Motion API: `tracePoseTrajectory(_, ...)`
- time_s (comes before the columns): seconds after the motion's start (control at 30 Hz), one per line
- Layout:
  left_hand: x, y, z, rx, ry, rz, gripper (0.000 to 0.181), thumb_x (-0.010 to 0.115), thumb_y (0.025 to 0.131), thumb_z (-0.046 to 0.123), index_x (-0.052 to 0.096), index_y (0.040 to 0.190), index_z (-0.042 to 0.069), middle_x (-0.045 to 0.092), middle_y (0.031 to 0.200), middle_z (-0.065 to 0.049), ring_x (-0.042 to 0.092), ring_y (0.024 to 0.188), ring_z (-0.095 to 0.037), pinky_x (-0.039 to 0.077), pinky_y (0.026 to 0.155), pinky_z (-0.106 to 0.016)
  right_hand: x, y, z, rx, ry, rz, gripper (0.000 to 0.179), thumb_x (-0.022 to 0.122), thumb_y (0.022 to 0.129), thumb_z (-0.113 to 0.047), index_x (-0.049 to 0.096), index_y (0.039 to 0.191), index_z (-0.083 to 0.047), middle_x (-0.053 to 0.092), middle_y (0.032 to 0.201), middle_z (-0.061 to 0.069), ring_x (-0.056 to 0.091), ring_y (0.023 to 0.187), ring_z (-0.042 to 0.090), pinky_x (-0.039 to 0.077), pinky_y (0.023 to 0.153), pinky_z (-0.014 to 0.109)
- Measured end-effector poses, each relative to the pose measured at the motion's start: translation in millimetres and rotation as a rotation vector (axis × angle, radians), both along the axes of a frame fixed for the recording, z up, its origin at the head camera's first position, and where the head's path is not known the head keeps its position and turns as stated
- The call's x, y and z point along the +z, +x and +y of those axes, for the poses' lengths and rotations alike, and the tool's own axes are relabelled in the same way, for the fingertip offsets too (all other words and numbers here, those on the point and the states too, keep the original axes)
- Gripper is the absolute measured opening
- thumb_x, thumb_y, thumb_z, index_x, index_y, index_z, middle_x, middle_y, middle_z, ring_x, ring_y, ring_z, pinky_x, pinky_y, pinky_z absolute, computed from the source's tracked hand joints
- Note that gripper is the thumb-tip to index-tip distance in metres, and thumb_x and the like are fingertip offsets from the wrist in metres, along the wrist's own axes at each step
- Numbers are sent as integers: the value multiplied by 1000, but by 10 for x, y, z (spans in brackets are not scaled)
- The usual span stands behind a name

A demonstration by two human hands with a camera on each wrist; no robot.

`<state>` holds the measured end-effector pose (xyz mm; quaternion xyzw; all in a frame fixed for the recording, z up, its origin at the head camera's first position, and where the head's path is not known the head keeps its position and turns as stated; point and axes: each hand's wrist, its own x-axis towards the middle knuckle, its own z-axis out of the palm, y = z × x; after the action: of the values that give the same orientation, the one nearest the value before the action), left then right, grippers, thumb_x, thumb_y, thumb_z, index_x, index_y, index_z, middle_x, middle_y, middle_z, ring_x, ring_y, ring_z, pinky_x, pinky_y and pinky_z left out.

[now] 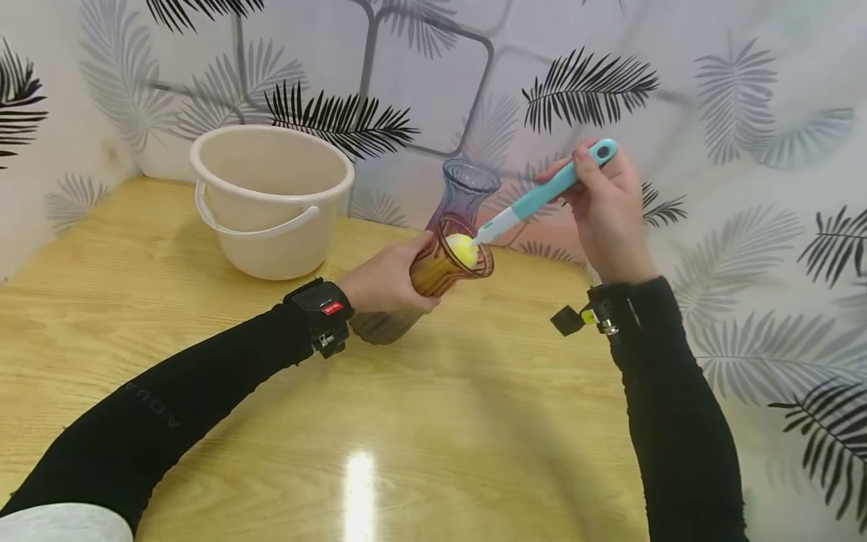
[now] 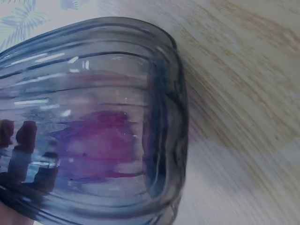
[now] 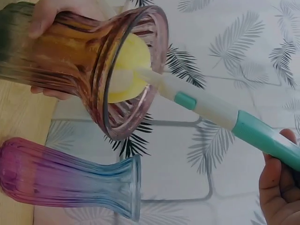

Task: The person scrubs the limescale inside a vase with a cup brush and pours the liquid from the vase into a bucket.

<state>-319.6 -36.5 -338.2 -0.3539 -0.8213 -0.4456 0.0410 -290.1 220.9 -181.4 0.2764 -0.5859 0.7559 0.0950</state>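
My left hand (image 1: 386,275) grips a ribbed glass vase (image 1: 433,277), amber at its flared mouth and greyish toward the base, tilted with the mouth to the right. In my right hand (image 1: 609,218) is the teal end of a bottle brush (image 1: 552,190) with a white neck. Its yellow sponge head (image 3: 136,51) sits in the vase's mouth, partly hidden by the rim. The left wrist view shows the vase's thick base (image 2: 164,122) up close. A second glass vase (image 3: 70,176), blue at the top and pink below, stands behind the held one.
A cream bucket (image 1: 278,252) with a white handle stands at the back left, beside the left hand. Leaf-patterned wall covering (image 1: 433,98) rises behind the wooden table (image 1: 433,421) and along its right side.
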Motion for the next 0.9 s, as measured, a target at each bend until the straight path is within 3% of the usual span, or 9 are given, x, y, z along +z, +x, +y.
tracePoseTrajectory(0.13, 23, 3, 19, -9, 1, 1, 72, 85, 76, 28, 43, 134, 18, 62, 114, 0, 61, 98, -16, 52, 86, -33, -16, -2, 17, 30, 60, -27, 14, 52, 105, -14, 48, 104, -1, 70, 87, 16, 69, 83, 24, 56, 79, 30)
tracePoseTrajectory(0.37, 23, 7, 56, 13, 5, 0, 76, 86, 73, 29, 44, 136, 20, 64, 115, 1, 63, 102, -15, 51, 91, -36, -481, -55, -178, 141, 358, -46, 17, 48, 108, -18, 51, 108, -1, 71, 99, 11, 69, 91, 21, 57, 82, 32)
tracePoseTrajectory(0.5, -28, 17, 77, -16, 18, -27, 77, 86, 75, 28, 42, 138, 19, 65, 118, 1, 63, 105, -15, 51, 95, -36, -594, -15, -238, 153, 427, -36, 16, 48, 108, -18, 52, 104, -3, 71, 100, 11, 69, 93, 20, 56, 86, 34)
tracePoseTrajectory(0.6, -40, 14, 80, -10, 14, -26, 76, 85, 75, 28, 42, 137, 20, 63, 120, 2, 62, 108, -13, 50, 96, -36, -477, 14, -212, 116, 379, -50, 20, 50, 107, -19, 52, 106, 1, 72, 99, 13, 70, 91, 22, 58, 84, 34)
tracePoseTrajectory(0.8, 2, 12, 51, 24, -19, 19, 71, 84, 75, 30, 43, 132, 21, 61, 113, 1, 62, 96, -16, 53, 83, -35, -79, 24, -6, -41, 34, -39, 14, 55, 104, -12, 54, 99, 1, 73, 85, 17, 74, 78, 24, 60, 73, 32)
tracePoseTrajectory(0.9, 19, 17, 15, 20, -26, 4, 74, 84, 75, 30, 41, 135, 21, 61, 115, 0, 62, 98, -17, 53, 84, -35, 24, 37, 62, -67, -28, -31, 15, 55, 104, -12, 53, 97, 2, 73, 81, 16, 74, 75, 24, 60, 72, 32)
